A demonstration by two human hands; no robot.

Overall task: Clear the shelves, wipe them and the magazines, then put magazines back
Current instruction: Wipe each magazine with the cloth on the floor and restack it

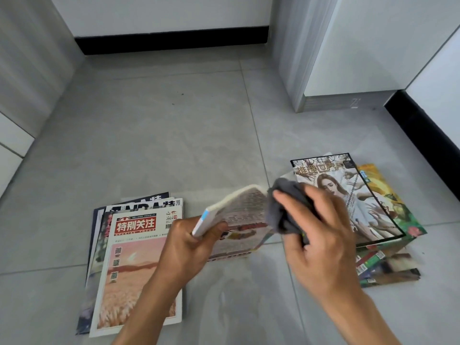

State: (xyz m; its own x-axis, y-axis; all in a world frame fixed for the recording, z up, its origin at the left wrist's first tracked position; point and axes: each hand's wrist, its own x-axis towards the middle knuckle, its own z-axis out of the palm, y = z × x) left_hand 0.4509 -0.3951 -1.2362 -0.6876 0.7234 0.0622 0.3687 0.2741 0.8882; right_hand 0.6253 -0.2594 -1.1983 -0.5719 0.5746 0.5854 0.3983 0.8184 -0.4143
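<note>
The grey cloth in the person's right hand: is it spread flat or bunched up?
Bunched up. The grey cloth is crumpled in the right hand, pressed against the held magazine.

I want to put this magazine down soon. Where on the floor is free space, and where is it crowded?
Free: the grey floor beyond both piles, toward the black baseboard, and the strip between the piles under the hands. Crowded: the left pile and the right pile, which lies near the cabinet.

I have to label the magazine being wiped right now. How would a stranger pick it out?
On the grey tiled floor lie two magazine piles, a left pile and a right pile. Between them, the left hand grips one magazine off the floor while the right hand presses a grey cloth to it. It alone is lifted and bent.
</note>
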